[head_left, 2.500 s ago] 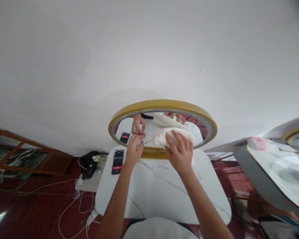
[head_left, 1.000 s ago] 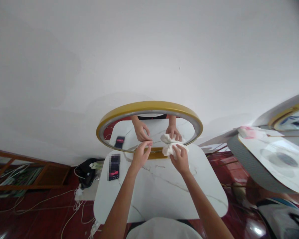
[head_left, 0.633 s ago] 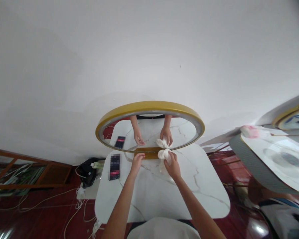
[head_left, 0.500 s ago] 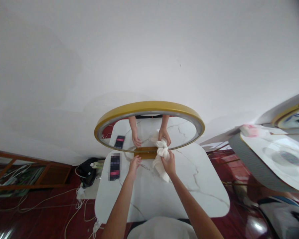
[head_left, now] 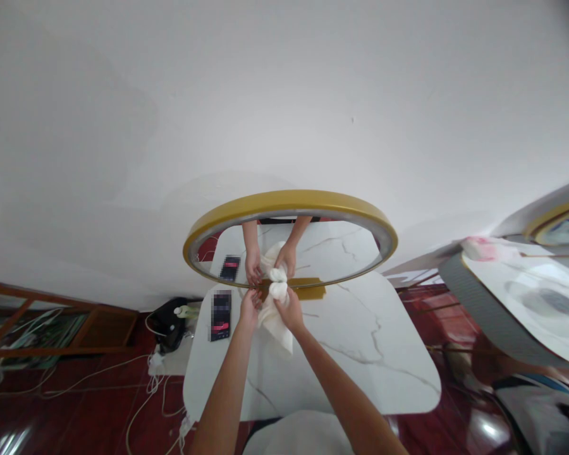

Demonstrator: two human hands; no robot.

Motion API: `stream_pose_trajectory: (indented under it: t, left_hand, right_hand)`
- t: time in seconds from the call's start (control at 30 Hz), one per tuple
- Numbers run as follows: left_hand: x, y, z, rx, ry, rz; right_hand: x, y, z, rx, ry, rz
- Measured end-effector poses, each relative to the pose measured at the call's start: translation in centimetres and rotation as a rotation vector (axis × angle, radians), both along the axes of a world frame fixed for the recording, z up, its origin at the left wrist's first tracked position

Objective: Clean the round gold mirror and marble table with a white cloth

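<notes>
A round tabletop mirror with a gold frame stands on a white marble-patterned table, leaning toward the wall. Its flat gold base shows under the lower rim. My right hand is closed on a bunched white cloth, pressing it against the base and lower edge of the glass, left of centre. At the base's left end is my left hand, fingers loosely spread and close to the cloth; whether they touch the base is unclear. Both hands and the cloth are reflected in the glass.
A phone-like device, partly blurred out, lies at the table's left. A black bag and white cables are on the left floor beside a wooden frame. Another white table with a pink-and-white packet stands right.
My right hand has slid the cloth leftward along the base, baring the base's right part. My left hand has shifted slightly left and stays by the base's left end.
</notes>
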State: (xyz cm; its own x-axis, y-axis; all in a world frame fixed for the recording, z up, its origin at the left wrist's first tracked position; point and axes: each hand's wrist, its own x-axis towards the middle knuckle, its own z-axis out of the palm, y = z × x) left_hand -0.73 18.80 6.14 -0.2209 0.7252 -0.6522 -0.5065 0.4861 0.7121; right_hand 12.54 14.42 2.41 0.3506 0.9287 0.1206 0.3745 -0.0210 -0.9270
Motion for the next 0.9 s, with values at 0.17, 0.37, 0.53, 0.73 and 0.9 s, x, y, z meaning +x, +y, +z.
stream_pose_trajectory:
  t: [0.17,0.37,0.53,0.73,0.9]
  left_hand:
    - [-0.5,-0.4,0.4,-0.024,-0.003,-0.017]
    - [-0.8,-0.4,0.0,-0.05,0.004,-0.036]
    - [-0.6,-0.5,-0.9,-0.042,0.002,-0.048]
    - [-0.6,-0.8,-1.6,-0.009,-0.001,-0.053]
    - [-0.8,-1.0,-1.6,0.053,-0.024,-0.074]
  right_hand:
    - [1.4,-0.3,0.6,0.004,0.013,0.034]
    - [7.3,-2.0,0.3,-0.024,0.031,-0.265]
    - [10.4,-2.5,0.9,-0.027,0.02,-0.478]
    - [5.3,-1.4,1.9,0.008,0.04,-0.348]
    - [-0.6,-0.6,3.4,0.016,0.013,0.008]
